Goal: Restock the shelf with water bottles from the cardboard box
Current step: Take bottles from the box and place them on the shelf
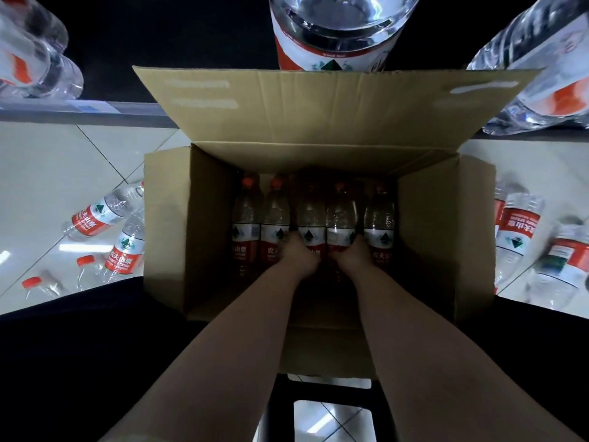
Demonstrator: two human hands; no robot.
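Open cardboard box (pixel 318 154) in the middle, far flap raised, side flaps spread out. Five water bottles (pixel 245 224) in a row along the far wall of the box, red caps up, red-and-white labels facing the camera, touching side by side.

Both bare forearms reaching down into the box. Left hand (pixel 298 253) curled around the lower label of the middle bottle (pixel 310 218), fingers wrapped behind it. Right hand (pixel 353 255) clasped on the bottle just to its right (pixel 341 215), knuckles toward the camera. Both gripped bottles upright in the row, bases hidden in shadow, so lifted or resting cannot be told.

Loose bottles lying on the tiled floor (pixel 47 173): several to the left of the box (pixel 98 215), more to the right (pixel 519 228). At the top, a shelf edge (pixel 95 111) with bottles on it, seen close: one large one above the raised flap (pixel 338 33), others at far left (pixel 35 52) and far right (pixel 541 68).
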